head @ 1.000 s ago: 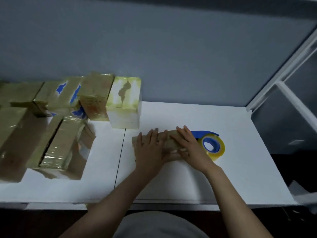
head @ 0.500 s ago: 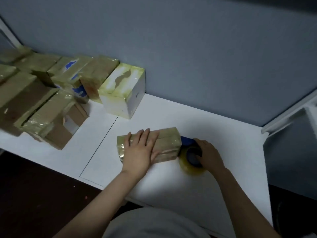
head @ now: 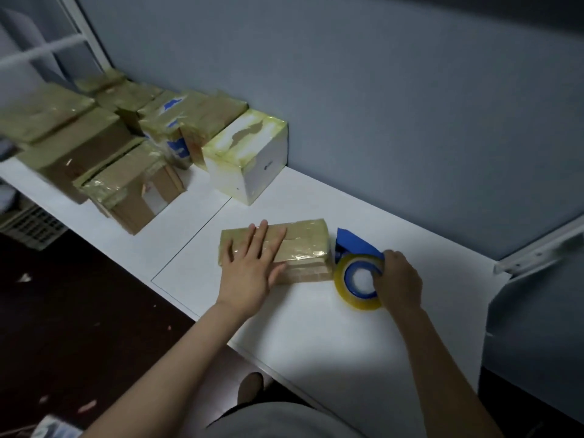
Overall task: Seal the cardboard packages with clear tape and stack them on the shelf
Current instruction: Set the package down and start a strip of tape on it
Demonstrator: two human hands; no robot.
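Note:
A small flat cardboard package (head: 308, 245), wrapped in clear tape, lies on the white table (head: 316, 327). My left hand (head: 252, 267) rests flat on its left half with straight fingers. Just right of the package stands a blue tape dispenser (head: 355, 246) with a roll of clear yellowish tape (head: 346, 290). My right hand (head: 398, 279) grips the roll's right side, fingers curled round it.
Several taped cardboard boxes (head: 104, 153) are piled at the table's left, with a white taped box (head: 249, 159) beside them against the grey wall. White shelf rails (head: 537, 251) show at the right and upper left. Dark floor lies left of the table.
My right hand left the package, took hold of the tape roll and pulled it a little right of the box. My left hand stayed on the package. My head turned left.

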